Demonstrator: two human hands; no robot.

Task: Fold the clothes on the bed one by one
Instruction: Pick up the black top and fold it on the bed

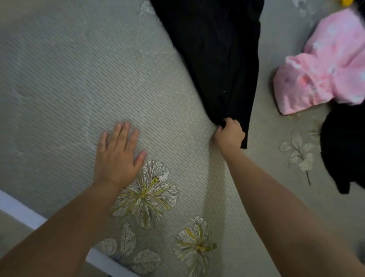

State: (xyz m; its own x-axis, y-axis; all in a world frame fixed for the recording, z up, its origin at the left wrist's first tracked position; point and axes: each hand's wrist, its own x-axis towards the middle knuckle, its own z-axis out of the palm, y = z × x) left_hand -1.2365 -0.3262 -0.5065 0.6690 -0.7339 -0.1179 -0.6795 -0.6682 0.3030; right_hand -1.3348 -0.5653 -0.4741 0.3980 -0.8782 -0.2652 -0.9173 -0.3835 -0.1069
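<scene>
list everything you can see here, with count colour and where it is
black garment: 1, black, laid out top centre, near end gripped
pink garment: 1, pink with pale spots, crumpled at right
dark garment: 1, black, heaped at right edge
bedsheet: 1, grey-beige with printed flowers, under everything
yellow item: 1, top right corner, too cropped to identify
left hand: 1, flat on the sheet
right hand: 1, gripping the black garment

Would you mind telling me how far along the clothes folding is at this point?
Nothing in view looks folded yet. In hand: the right hand grips the near end of the long black garment, while the left hand lies flat on the bedspread. Left: the crumpled pink garment and another black garment.
</scene>
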